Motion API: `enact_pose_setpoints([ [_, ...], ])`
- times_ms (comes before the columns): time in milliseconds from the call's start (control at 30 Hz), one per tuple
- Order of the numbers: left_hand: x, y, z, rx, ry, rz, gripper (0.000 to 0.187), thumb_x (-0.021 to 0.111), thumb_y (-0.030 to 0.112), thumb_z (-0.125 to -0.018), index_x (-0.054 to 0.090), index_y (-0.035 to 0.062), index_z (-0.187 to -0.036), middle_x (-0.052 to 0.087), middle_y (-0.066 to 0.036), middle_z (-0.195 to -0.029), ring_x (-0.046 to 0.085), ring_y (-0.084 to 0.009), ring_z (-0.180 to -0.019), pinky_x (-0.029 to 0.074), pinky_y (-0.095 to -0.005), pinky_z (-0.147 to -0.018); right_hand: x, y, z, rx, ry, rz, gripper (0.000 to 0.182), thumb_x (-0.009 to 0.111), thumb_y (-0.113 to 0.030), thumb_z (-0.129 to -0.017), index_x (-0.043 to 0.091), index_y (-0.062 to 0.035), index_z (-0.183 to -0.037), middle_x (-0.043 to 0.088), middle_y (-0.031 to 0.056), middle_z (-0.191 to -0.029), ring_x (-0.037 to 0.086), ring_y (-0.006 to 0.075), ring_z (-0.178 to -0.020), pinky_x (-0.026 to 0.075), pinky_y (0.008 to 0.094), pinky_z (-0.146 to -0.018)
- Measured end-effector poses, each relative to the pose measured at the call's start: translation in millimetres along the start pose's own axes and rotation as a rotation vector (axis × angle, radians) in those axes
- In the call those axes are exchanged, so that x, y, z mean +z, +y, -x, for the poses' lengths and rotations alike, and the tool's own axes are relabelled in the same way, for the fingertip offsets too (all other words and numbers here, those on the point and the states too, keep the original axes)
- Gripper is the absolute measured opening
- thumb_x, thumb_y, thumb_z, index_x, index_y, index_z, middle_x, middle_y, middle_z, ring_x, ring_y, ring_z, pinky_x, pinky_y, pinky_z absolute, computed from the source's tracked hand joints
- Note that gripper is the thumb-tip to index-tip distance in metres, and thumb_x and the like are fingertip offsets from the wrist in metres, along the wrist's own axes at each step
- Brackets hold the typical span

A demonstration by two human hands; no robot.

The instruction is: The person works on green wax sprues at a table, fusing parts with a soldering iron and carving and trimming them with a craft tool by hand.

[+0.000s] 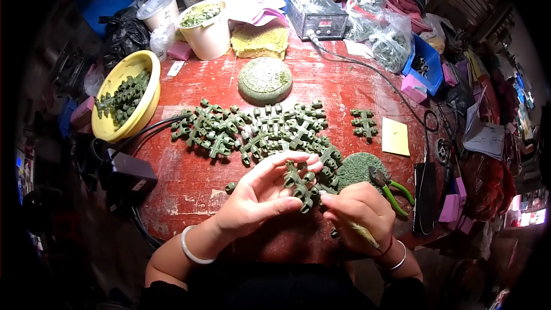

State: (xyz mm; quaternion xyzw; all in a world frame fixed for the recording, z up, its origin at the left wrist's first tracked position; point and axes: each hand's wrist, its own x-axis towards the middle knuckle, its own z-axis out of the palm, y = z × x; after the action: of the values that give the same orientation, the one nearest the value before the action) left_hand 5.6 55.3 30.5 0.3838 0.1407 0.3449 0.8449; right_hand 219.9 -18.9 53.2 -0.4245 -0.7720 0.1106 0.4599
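Near the table's front edge, my left hand (261, 195) cups a green branched wax piece (299, 185) between thumb and fingers. My right hand (361, 215) grips a thin tool with a yellowish handle (365, 234), its tip end close to the piece's right side. The exact tip is too small to make out. Behind my hands lies a pile of similar green pieces (267, 129). One more such piece (363, 124) lies apart to the right. A round green pad (359, 170) sits just beyond my right hand, with green-handled pliers (393, 189) partly on it.
A yellow bowl (150, 100) of green pieces stands left, near a dark box (132, 173) with cables. At the back are a white bucket (209, 43), a round block (264, 80), a sponge (259, 40) and a power unit (317, 16), its cable crossing right. A yellow note (395, 136) lies right.
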Motion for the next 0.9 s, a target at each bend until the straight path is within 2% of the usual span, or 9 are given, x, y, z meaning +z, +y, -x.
enact_pose_setpoints([
  [133,2,-1,0,0.020,-0.037,-0.163,0.070,0.069,-0.010,-0.086,0.038,-0.0027,-0.147,0.033,-0.023,-0.158,0.034,-0.0339,-0.148,0.030,-0.0482,-0.121,0,3,2,-0.038,-0.031,0.028,0.030,0.077,-0.003,-0.081,0.072,-0.0040,-0.111,0.063,0.0047,-0.084,0.063,0.0221,-0.074,0.051,0.0331,-0.064],
  [200,-2,-9,1,0.175,-0.106,-0.307,0.070,0.069,-0.013,-0.084,0.039,-0.0031,-0.147,0.034,-0.021,-0.157,0.035,-0.0328,-0.147,0.030,-0.0474,-0.121,0,3,4,-0.062,-0.062,0.063,0.030,0.076,-0.004,-0.082,0.072,-0.0038,-0.112,0.063,0.0045,-0.085,0.063,0.0221,-0.074,0.051,0.0330,-0.064],
  [233,-1,-8,3,0.152,-0.107,-0.417,0.066,0.066,-0.014,-0.088,0.042,0.0019,-0.147,0.033,-0.013,-0.156,0.034,-0.0232,-0.147,0.037,-0.0408,-0.116,2,1,5,-0.078,-0.063,0.117,0.030,0.075,-0.003,-0.083,0.071,-0.0039,-0.113,0.063,0.0045,-0.085,0.062,0.0224,-0.074,0.050,0.0335,-0.064],
  [267,-2,-8,3,0.152,-0.105,-0.417,0.066,0.066,-0.014,-0.088,0.042,0.0019,-0.147,0.033,-0.013,-0.156,0.034,-0.0232,-0.147,0.037,-0.0408,-0.116,3,0,6,-0.094,-0.063,0.171,0.031,0.073,-0.003,-0.084,0.070,-0.0040,-0.115,0.063,0.0044,-0.084,0.062,0.0227,-0.074,0.050,0.0339,-0.065],
  [333,-2,-9,0,0.184,-0.154,-0.334,0.066,0.066,-0.014,-0.087,0.042,0.0016,-0.147,0.034,-0.013,-0.156,0.036,-0.0239,-0.146,0.037,-0.0400,-0.117,6,-3,7,-0.061,-0.034,0.145,0.031,0.074,-0.005,-0.084,0.070,-0.0049,-0.115,0.063,0.0049,-0.085,0.062,0.0233,-0.074,0.051,0.0348,-0.065],
  [400,3,-1,1,0.061,-0.040,-0.180,0.069,0.072,-0.009,-0.085,0.041,-0.0025,-0.146,0.040,-0.024,-0.154,0.039,-0.0368,-0.145,0.032,-0.0501,-0.120,5,-3,6,0.016,-0.033,0.024,0.027,0.077,-0.005,-0.085,0.068,-0.0045,-0.111,0.066,0.0073,-0.085,0.064,0.0255,-0.071,0.052,0.0341,-0.064],
  [567,3,0,1,-0.033,0.000,0.069,0.071,0.074,-0.004,-0.084,0.039,0.0001,-0.147,0.038,-0.025,-0.155,0.035,-0.0403,-0.147,0.028,-0.0529,-0.122,-3,-2,5,0.277,-0.005,-0.348,0.029,0.078,-0.004,-0.085,0.070,-0.0073,-0.113,0.067,0.0083,-0.088,0.065,0.0238,-0.076,0.052,0.0318,-0.069],
  [667,3,2,2,-0.049,0.008,0.085,0.072,0.072,-0.005,-0.084,0.038,0.0014,-0.147,0.035,-0.025,-0.157,0.033,-0.0388,-0.148,0.028,-0.0520,-0.122,-1,-1,6,0.273,-0.013,-0.400,0.030,0.078,-0.004,-0.084,0.071,-0.0067,-0.113,0.068,0.0085,-0.089,0.065,0.0225,-0.076,0.052,0.0316,-0.069],
  [900,2,4,-1,-0.039,0.008,0.067,0.071,0.071,-0.005,-0.085,0.038,0.0017,-0.148,0.032,-0.025,-0.158,0.036,-0.0360,-0.147,0.032,-0.0485,-0.120,6,2,6,0.041,0.065,-0.021,0.042,0.079,0.004,-0.078,0.071,-0.0092,-0.117,0.061,0.0041,-0.082,0.060,0.0194,-0.070,0.049,0.0301,-0.061],
])
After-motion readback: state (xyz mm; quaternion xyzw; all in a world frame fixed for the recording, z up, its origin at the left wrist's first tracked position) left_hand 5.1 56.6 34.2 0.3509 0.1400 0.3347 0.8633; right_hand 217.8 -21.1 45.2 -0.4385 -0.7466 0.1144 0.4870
